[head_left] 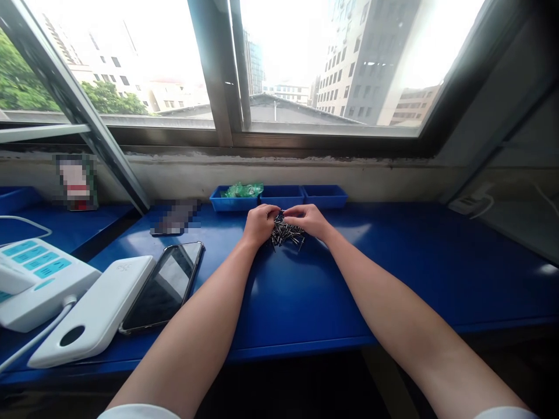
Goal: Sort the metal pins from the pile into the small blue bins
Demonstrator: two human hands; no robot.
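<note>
A loose pile of small, thin metal pieces (pixel 287 234), resembling screws or rivets, lies on the blue tabletop (pixel 305 302). My left hand (pixel 260 224) is at the pile's left side, its fingers curled and closed toward the thumb. From the right, my right hand (pixel 311 220) reaches over the pile with index finger and thumb drawn together. Both sets of fingertips nearly meet above the far side of the pile. What they pinch is too small to make out. Just behind the hands stands a row of three joined blue bins (pixel 282 198).
Crumpled green plastic (pixel 241 190) fills the left bin. At left lie a black-framed phone (pixel 168 285), a white power bank (pixel 98 308), a power strip (pixel 48 276) and cables. A metal shelf post (pixel 82 99) slants down there. Windows (pixel 305 64) rise behind the table.
</note>
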